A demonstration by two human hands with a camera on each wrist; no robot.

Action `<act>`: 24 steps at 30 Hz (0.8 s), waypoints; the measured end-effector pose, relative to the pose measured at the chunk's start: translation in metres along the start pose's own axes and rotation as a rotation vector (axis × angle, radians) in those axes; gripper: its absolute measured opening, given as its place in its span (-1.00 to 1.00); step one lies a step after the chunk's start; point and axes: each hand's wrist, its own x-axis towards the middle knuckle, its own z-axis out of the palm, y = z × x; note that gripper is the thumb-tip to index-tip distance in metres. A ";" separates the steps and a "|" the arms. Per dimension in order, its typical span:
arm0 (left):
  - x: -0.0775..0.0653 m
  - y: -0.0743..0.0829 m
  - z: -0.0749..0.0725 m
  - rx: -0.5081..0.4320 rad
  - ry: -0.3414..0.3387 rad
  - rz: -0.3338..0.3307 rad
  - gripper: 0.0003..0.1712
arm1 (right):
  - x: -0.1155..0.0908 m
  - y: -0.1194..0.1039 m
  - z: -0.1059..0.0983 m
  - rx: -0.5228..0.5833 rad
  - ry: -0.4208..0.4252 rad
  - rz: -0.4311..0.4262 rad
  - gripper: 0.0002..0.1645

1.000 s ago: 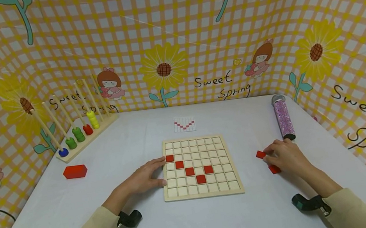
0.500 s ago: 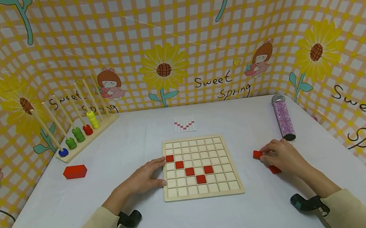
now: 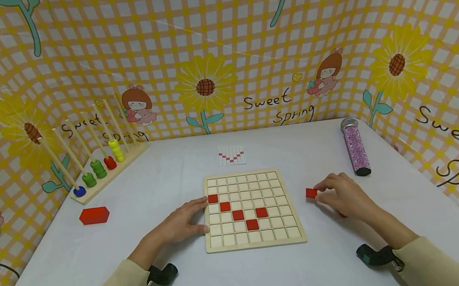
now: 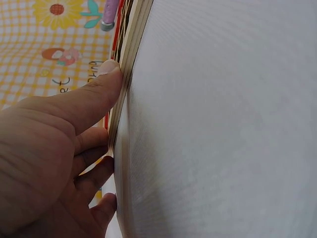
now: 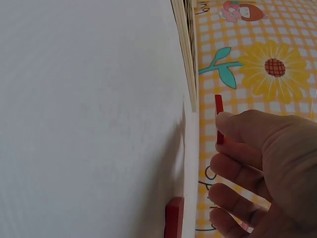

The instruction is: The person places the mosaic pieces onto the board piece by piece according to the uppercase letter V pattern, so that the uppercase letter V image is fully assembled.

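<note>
A pale wooden grid board [image 3: 267, 244] lies at the middle of the table in the head view. Several red squares sit in its cells, in a diagonal from the upper left that turns up at one square [image 3: 261, 213]. My left hand [image 3: 179, 223] touches the board's left edge with thumb and fingertips, the thumb [image 4: 110, 69] right at the edge in the left wrist view. Right of the board, my right hand [image 3: 346, 197] pinches a thin red square tile [image 5: 219, 105] between thumb and index finger, held above the table. Another red piece [image 5: 174, 218] lies below that hand, mostly hidden in the head view.
Beyond the board lies a small card [image 3: 231, 155] printed with a red V pattern. A glittery pink microphone [image 3: 355, 149] is at the back right. On the left stand a peg abacus with coloured beads [image 3: 99, 168] and a red block [image 3: 94, 215].
My right hand has lifted the red tile off the table and moved it left towards the board, leaving the other red piece behind. The left hand stays at the board's edge.
</note>
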 end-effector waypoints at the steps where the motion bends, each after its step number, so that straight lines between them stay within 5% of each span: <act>1: 0.000 0.000 0.000 0.000 -0.001 0.000 -0.18 | 0.000 -0.002 0.001 0.000 -0.002 -0.005 -0.73; 11: 0.000 0.001 -0.001 -0.003 -0.007 -0.032 -0.19 | 0.005 -0.016 0.007 -0.006 0.019 -0.067 -0.74; 24: 0.000 -0.001 0.000 0.007 0.007 0.005 -0.18 | 0.015 -0.029 0.020 -0.003 0.035 -0.149 -0.77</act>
